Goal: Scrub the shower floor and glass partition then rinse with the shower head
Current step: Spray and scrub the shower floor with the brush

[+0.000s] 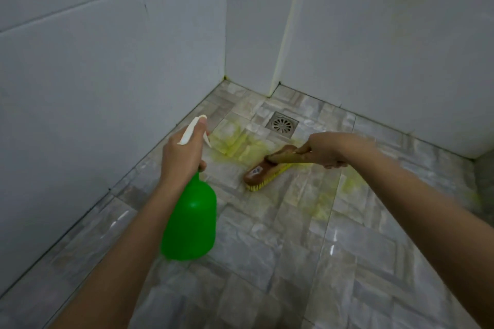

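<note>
Green spray bottle (191,222) is gripped by left hand (181,157), brush (263,172) clasped by right hand (326,149); slick yellow cleaner (235,141) could let the brush skid.

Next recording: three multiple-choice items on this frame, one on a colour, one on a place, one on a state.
1. What colour is the spray bottle in the left hand?
A. red
B. green
C. blue

2. Where is the drain?
A. in the floor beyond the brush, near the far corner
B. right under the bottle
C. between the two forearms

3. What is the right hand doing?
A. hanging empty
B. holding a sponge
C. gripping the brush handle, bristles on the floor

Answers: 1 B, the bottle's body is bright green; 2 A, the metal grate sits in the tiles past the brush; 3 C, the hand wraps the wooden handle.
</note>
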`<state>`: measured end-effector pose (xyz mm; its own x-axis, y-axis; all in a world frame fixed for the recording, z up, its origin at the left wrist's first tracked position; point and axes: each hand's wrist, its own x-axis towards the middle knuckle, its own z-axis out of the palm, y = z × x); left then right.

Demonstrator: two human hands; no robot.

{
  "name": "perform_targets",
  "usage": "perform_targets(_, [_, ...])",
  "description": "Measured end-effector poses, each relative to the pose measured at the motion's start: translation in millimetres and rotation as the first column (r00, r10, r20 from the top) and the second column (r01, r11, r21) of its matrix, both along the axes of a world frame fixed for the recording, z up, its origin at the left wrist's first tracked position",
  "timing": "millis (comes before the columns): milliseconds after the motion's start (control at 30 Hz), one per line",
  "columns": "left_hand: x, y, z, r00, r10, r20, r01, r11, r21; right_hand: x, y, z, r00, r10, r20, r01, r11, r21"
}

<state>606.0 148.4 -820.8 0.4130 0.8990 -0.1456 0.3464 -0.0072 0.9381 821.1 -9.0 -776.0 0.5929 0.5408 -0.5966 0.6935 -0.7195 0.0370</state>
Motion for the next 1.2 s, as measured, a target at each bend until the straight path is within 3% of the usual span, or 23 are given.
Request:
perform_targets(67, [-4, 2, 1, 1.0, -0.001, -0.023, 0.001, 1.0, 0.022, -7, 20, -10, 0.993, 0.106, 0.051, -0.106, 0.994, -0.002])
perform_targets(200, [-7, 2, 2, 0.999, -0.008, -0.032, 0.009, 0.999, 0.037, 0, 54, -25, 0.988, 0.151, 0.042, -0.155, 0.979, 0.13])
perform_targets(333, [-12, 5, 1, 1.0, 0.001, -0.019, -0.001, 0.999, 0.033, 3, 47, 2, 0.974, 0.227, 0.019, -0.226, 0.972, -0.065])
perform_targets(400, [-15, 10, 2, 1.0, 0.016, -0.016, -0.015, 0.999, 0.03, -7, 48, 0, 0.968, 0.25, 0.01, -0.249, 0.967, -0.059])
perform_targets(767, [-26, 42, 0, 0.99, 0.135, 0.043, -0.136, 0.99, 0.038, 7, 115, -73, 0.962, 0.273, 0.032, -0.265, 0.894, 0.361])
perform_targets(833, [-27, 45, 0, 0.989, 0.142, 0.05, -0.144, 0.989, 0.038, 22, 130, -65, 0.961, 0.276, 0.03, -0.271, 0.907, 0.323])
perform_targets(967, [-28, 52, 2, 0.985, 0.159, 0.071, -0.161, 0.987, 0.021, 43, 148, -38, 0.948, 0.297, 0.117, -0.307, 0.948, 0.082])
perform_targets(1100, [-21, 59, 6, 0.983, 0.17, 0.074, -0.173, 0.985, 0.03, 24, 175, -69, 0.951, 0.305, 0.044, -0.302, 0.893, 0.334])
perform_targets(1200, [-17, 58, 8, 0.982, 0.167, 0.09, -0.171, 0.985, 0.038, 41, 180, -46, 0.942, 0.335, 0.014, -0.329, 0.917, 0.225])
